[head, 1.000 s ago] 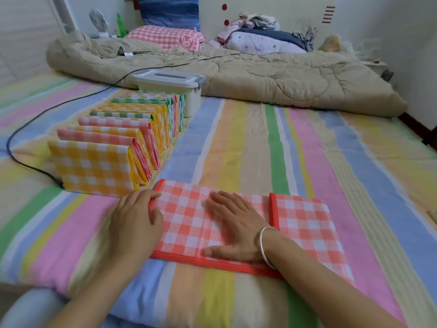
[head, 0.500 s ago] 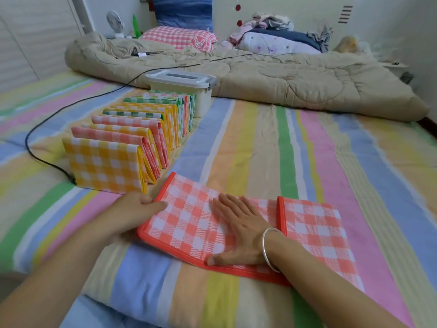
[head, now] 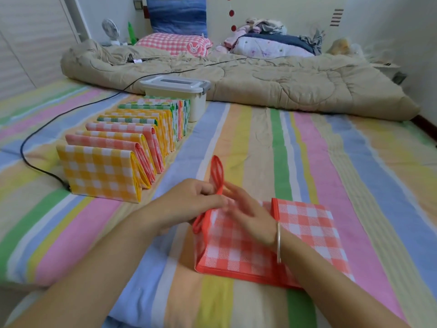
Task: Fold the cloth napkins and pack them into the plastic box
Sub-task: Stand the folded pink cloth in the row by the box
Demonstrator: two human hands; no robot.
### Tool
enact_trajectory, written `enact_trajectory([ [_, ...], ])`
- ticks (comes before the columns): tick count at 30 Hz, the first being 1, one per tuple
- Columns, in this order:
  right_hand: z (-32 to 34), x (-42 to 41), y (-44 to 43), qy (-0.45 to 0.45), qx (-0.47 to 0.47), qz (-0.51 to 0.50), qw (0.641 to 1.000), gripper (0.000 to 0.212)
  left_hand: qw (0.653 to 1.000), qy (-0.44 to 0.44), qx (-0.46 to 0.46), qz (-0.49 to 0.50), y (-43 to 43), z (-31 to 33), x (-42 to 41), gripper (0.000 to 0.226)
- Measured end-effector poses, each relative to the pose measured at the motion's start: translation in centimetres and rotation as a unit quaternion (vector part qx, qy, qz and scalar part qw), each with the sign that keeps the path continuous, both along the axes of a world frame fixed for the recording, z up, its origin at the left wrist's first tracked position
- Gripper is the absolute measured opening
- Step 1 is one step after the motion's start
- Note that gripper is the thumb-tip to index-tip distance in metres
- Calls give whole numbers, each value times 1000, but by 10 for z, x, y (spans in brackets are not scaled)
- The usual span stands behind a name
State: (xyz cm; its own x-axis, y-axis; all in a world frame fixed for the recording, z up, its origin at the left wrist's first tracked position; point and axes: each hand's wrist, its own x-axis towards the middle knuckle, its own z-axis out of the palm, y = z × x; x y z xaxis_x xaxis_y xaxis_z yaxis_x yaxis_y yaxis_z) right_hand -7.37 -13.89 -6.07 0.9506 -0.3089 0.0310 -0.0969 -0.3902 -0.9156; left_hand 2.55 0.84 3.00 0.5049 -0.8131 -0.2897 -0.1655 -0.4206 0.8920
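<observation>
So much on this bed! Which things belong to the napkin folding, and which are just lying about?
Belonging to the job: red checked napkin, pinched by the left hand, right hand on it; row of folded napkins; lidded plastic box.
Lying about: beige quilt; black cable; small fan; pink pillow; clothes pile.

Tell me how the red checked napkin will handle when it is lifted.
Probably semi-stiff: the flap the left hand lifts on the red checked napkin stands up with little droop. Likely light, raised by a fingertip pinch.
</observation>
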Motion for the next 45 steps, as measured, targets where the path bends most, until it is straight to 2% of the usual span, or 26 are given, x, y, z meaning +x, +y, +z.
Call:
enact_trajectory([
  [2, 13, 1, -8, -29, 115, -107, 987, 64, 998, -45, 23, -22, -14, 0, -14, 40],
  [4, 30, -1, -14, 0, 160, -185, 970, 57, 993, -96, 46, -47, -26, -6, -27, 37],
  [5, 37, -5, -16, 18, 128, -214, 968, 55, 988, -131, 61, -61, -31, -10, -34, 34],
  [7, 40, -10, -23, 47, -25, -260, 964, 44, 970, -209, 93, -81, -41, -22, -46, 27],
  [9, 36, -15, -29, 64, -155, -288, 943, 28, 948, -279, 129, -77, -49, -33, -56, 24],
  [11, 33, -18, -36, 82, -202, -297, 930, 15, 930, -324, 154, -79, -54, -42, -62, 26],
  [13, 27, -21, -41, 107, -229, -292, 922, 12, 927, -328, 158, -88, -56, -48, -67, 35],
  [15, 18, -23, -44, 128, -236, -294, 918, 11, 943, -306, 117, -61, -54, -53, -68, 39],
  [16, 14, -24, -44, 130, -222, -298, 919, 11, 945, -318, 74, -32, -51, -57, -65, 32],
  [18, 6, -26, -43, 119, -193, -307, 924, 11, 918, -392, -54, 19, -45, -68, -52, 14],
  [19, 3, -26, -42, 114, -188, -312, 924, 12, 904, -417, -97, 12, -42, -74, -44, 18],
  [20, 0, -26, -42, 109, -190, -316, 923, 13, 898, -425, -111, -23, -40, -80, -35, 33],
  [22, -2, -27, -40, 100, -202, -319, 920, 15, 897, -416, -65, -134, -37, -91, -25, 64],
  [24, -4, -29, -39, 98, -212, -319, 919, 17, 871, -441, -2, -216, -35, -101, -24, 76],
  [27, -4, -31, -42, 96, -180, -306, 930, 21, 837, -483, 62, -250, -35, -107, -30, 91],
  [30, 4, -43, -43, 58, -92, -274, 955, 30, 819, -503, 92, -260, -37, -103, -32, 102],
  [31, 9, -52, -42, 40, -109, -264, 957, 32, 813, -508, 100, -266, -37, -101, -33, 103],
  [32, 13, -62, -42, 21, -163, -256, 952, 33, 810, -508, 109, -273, -38, -99, -34, 104],
  [34, 18, -84, -42, 27, -321, -212, 923, 37, 809, -500, 125, -281, -40, -96, -34, 105],
  [35, 18, -93, -41, 74, -378, -167, 908, 51, 812, -494, 128, -283, -41, -96, -35, 105],
  [37, 5, -105, -40, 194, -420, -97, 881, 86, 819, -480, 134, -285, -44, -96, -34, 107],
  [38, -4, -107, -39, 224, -434, -91, 868, 93, 822, -474, 134, -286, -45, -96, -33, 108],
  [39, -12, -108, -38, 223, -442, -102, 863, 95, 825, -468, 131, -288, -46, -96, -33, 109],
  [43, -31, -107, -34, 219, -461, -140, 848, 73, 828, -449, 125, -311, -51, -92, -32, 109],
  [45, -34, -106, -33, 219, -465, -140, 846, 73, 827, -437, 138, -325, -54, -90, -32, 106],
])
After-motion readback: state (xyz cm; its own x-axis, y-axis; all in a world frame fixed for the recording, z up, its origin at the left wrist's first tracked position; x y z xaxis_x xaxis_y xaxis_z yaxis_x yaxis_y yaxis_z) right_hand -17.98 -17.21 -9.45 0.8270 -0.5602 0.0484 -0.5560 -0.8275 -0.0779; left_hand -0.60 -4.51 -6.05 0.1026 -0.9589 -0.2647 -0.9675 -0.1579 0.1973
